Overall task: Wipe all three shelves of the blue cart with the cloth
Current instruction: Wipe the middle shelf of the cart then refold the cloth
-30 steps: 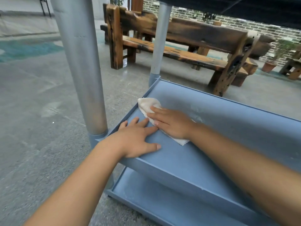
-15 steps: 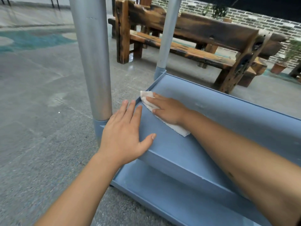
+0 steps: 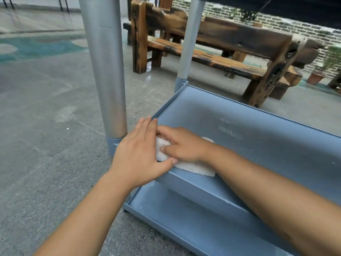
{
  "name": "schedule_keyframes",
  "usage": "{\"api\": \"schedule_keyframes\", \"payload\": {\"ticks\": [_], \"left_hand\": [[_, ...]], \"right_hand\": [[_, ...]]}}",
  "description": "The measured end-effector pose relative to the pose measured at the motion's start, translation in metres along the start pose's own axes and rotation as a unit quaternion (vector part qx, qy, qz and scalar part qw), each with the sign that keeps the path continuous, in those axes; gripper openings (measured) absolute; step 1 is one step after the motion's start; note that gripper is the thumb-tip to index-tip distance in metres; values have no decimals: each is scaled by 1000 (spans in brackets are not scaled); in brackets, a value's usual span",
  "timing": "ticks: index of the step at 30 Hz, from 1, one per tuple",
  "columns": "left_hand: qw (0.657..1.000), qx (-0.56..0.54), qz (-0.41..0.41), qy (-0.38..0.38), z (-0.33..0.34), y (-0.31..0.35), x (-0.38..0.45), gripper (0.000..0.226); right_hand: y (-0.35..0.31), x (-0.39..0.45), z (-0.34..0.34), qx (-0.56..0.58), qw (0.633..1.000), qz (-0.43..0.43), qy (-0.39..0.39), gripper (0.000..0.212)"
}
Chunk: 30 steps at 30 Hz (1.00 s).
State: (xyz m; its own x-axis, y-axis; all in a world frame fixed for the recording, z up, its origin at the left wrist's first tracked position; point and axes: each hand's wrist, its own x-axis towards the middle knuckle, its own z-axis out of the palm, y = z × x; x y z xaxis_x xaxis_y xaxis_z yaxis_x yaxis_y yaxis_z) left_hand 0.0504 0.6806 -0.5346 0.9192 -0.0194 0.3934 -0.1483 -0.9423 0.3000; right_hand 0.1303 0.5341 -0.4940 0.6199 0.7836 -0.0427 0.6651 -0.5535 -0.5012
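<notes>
The blue cart's middle shelf (image 3: 258, 137) fills the centre and right, with the bottom shelf (image 3: 184, 218) below it. A white cloth (image 3: 195, 167) lies in the middle shelf's near left corner. My right hand (image 3: 182, 145) presses down on the cloth with its fingers spread flat. My left hand (image 3: 140, 154) rests flat over the shelf's left rim beside the near post, its thumb touching the cloth's edge. The dark underside of the top shelf (image 3: 295, 8) shows at the upper right.
Two grey metal posts (image 3: 105, 71) (image 3: 190, 39) rise from the shelf's left corners. A dark wooden bench (image 3: 221, 47) stands behind the cart on the concrete floor. A potted plant (image 3: 317, 76) sits by the brick wall at the far right.
My right hand has dragged the cloth back along the shelf's left side to the near corner. My left hand has slid forward along the rim, closer to the right hand.
</notes>
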Motion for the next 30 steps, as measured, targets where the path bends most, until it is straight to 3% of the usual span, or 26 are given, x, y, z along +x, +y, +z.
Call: {"api": "schedule_keyframes", "payload": {"ticks": [5, 15, 20, 26, 30], "left_hand": [[1000, -16, -4, 7, 0, 0, 2, 112], [999, 20, 22, -36, -4, 1, 0, 116], [998, 21, 21, -46, -5, 3, 2, 114], [996, 24, 5, -80, -5, 0, 2, 115], [991, 48, -4, -123, -8, 0, 4, 106]], "right_hand": [[-2, -4, -3, 1, 1000, -28, 2, 50], [20, -47, 10, -229, 966, -119, 31, 62], [15, -26, 10, -169, 972, -160, 40, 56], [40, -21, 11, -197, 970, -138, 44, 57], [81, -23, -11, -209, 975, -52, 47, 51]]}}
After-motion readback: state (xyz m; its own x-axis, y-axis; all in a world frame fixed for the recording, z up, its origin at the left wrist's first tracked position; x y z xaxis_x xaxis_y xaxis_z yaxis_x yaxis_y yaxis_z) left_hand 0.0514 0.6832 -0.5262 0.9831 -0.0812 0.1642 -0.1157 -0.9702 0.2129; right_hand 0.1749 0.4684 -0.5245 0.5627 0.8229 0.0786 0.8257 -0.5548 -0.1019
